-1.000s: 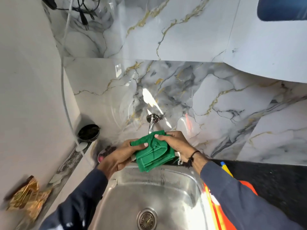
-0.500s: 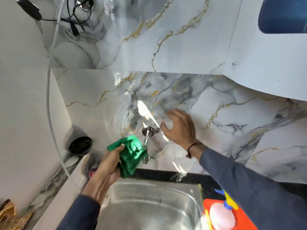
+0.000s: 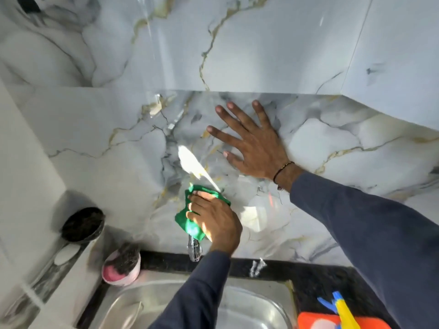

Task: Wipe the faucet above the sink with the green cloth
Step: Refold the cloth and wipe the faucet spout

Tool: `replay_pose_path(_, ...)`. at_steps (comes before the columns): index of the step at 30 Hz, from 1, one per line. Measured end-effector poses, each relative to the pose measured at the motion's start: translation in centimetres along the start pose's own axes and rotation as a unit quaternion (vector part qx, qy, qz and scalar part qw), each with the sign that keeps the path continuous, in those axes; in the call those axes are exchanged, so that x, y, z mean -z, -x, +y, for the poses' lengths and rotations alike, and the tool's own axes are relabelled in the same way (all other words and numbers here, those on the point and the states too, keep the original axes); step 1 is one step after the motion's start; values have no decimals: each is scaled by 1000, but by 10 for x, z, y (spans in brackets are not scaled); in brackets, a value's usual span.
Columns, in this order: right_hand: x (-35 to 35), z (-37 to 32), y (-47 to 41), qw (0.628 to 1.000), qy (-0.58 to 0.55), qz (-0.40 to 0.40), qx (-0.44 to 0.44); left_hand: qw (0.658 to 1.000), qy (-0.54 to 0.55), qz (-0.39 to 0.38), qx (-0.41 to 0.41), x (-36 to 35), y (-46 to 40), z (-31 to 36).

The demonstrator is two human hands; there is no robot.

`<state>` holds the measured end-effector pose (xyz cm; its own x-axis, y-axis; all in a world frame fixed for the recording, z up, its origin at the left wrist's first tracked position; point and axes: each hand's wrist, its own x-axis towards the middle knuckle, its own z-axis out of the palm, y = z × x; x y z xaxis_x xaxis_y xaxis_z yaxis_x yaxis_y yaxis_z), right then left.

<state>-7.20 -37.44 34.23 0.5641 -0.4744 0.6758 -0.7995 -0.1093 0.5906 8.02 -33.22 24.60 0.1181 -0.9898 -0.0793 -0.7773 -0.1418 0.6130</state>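
Glossy marble wall [image 3: 320, 148] fills far side; black tabletop [image 3: 316, 279] strip, steel sink [image 3: 256, 302] near. Left hand [image 3: 215, 220] clenched on green cloth [image 3: 190, 227], wrapped over faucet [image 3: 194, 251], only spout tip visible. Right hand [image 3: 255, 144] flat, fingers spread on wall, holding nothing. Pink tub [image 3: 121, 268] left, orange item [image 3: 316, 320] right corner.

Your attire: dark navy long sleeves [image 3: 370, 233] on both arms; thin dark beaded cord bracelet [image 3: 282, 170] at your right wrist.
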Motion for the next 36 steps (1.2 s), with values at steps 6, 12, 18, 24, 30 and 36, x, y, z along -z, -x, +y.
replay_pose_path(6,-18,0,0,999,11,30,-3,886,379,-225,142,41,-36,-35)
replay_pose_path(12,-30,0,0,998,32,60,-13,797,482,-330,153,33,-42,-80)
replay_pose_path(18,-25,-3,-2,998,36,56,-14,790,531,-297,76,22,-11,-100)
replay_pose_path(24,-19,-4,-1,998,43,39,-19,876,469,-101,-55,16,25,-124)
replay_pose_path(30,-21,-4,1,997,54,40,-23,945,274,71,-163,-23,43,-123)
replay_pose_path(36,-21,-5,1,999,38,28,-19,882,460,-57,-89,-58,76,-183)
